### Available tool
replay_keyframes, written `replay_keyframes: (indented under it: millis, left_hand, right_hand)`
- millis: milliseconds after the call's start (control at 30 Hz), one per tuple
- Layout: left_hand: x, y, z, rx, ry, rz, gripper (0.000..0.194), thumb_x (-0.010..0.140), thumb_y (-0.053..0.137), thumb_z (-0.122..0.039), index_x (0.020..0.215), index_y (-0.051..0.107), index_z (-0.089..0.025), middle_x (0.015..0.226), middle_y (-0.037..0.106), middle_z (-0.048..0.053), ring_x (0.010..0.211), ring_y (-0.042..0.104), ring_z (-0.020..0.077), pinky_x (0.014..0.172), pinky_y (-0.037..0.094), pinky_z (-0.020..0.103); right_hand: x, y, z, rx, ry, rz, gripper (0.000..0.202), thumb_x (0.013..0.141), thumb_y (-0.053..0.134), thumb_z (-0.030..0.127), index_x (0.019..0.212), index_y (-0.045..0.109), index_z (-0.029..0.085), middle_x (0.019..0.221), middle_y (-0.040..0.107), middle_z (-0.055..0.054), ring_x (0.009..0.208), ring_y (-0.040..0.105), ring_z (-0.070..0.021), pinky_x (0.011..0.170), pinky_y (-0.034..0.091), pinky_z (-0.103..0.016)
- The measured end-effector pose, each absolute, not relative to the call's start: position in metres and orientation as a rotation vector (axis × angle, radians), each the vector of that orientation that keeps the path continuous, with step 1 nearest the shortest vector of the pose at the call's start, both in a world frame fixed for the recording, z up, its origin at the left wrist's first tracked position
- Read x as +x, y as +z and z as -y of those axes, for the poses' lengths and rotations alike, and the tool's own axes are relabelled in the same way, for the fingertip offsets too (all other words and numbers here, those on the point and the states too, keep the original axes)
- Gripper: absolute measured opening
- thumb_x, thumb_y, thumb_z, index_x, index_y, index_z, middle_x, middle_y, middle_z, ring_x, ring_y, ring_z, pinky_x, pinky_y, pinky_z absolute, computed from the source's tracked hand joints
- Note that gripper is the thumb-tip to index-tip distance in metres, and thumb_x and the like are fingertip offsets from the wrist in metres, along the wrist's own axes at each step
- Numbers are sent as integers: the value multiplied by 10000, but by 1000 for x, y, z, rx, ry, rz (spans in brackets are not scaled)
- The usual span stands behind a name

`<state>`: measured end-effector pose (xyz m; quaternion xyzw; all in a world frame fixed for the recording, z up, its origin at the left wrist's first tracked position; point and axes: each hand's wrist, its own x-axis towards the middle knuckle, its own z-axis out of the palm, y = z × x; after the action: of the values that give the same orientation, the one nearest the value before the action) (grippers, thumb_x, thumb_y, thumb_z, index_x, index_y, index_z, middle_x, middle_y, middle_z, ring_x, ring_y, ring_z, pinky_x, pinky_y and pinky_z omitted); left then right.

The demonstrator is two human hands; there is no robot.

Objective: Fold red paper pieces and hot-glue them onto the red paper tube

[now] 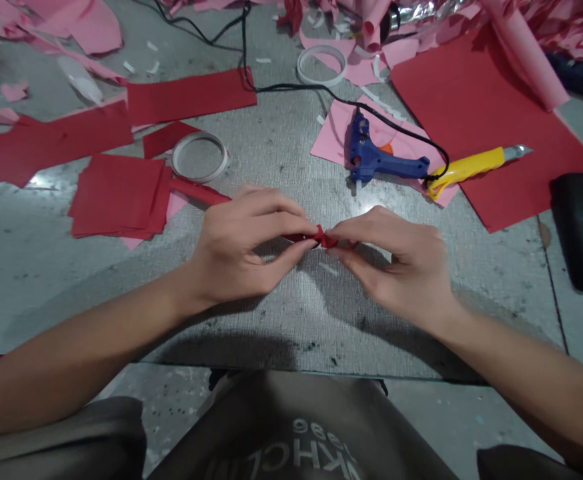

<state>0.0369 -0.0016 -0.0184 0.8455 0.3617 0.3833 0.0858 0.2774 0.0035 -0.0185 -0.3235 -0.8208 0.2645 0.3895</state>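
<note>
Between my two hands is a small folded piece of red paper point(320, 235), held just above the grey table. My left hand point(254, 243) pinches its left end between thumb and fingers. From the other side my right hand point(396, 260) grips the right end with thumb and fingertips. Fingers cover most of the piece, so its full shape cannot be made out. Behind my left hand lies a longer red strip point(202, 191), partly hidden. A stack of red paper squares point(116, 193) rests to the left.
A blue glue gun point(379, 157) with a black cord and a yellow cutter point(471, 170) lie behind my right hand. Two tape rolls point(200, 135), a large red sheet point(481, 127) and pink scraps surround them. A black phone-like object point(581, 233) sits at the right.
</note>
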Motion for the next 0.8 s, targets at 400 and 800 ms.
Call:
replay_keyframes:
  millis: [400, 800]
  left_hand:
    - [37, -20, 1, 2551, 1116, -1071, 68, 977, 745, -199, 1008, 748, -259, 939, 788, 17, 862, 765, 193, 838, 584, 382]
    - [36, -20, 2, 2540, 1083, -1090, 106, 967, 737, -202, 1026, 756, -288, 966, 797, 8, 893, 776, 208, 861, 591, 407]
  right_hand:
    - [278, -20, -3, -824, 643, 2112, 165, 1025, 696, 157, 1038, 775, 302, 960, 832, -11, 862, 757, -231, 792, 606, -414]
    - [278, -21, -3, -814, 512, 2200, 183, 1046, 657, 145, 1076, 736, 308, 963, 829, 3, 820, 761, -213, 785, 583, -413]
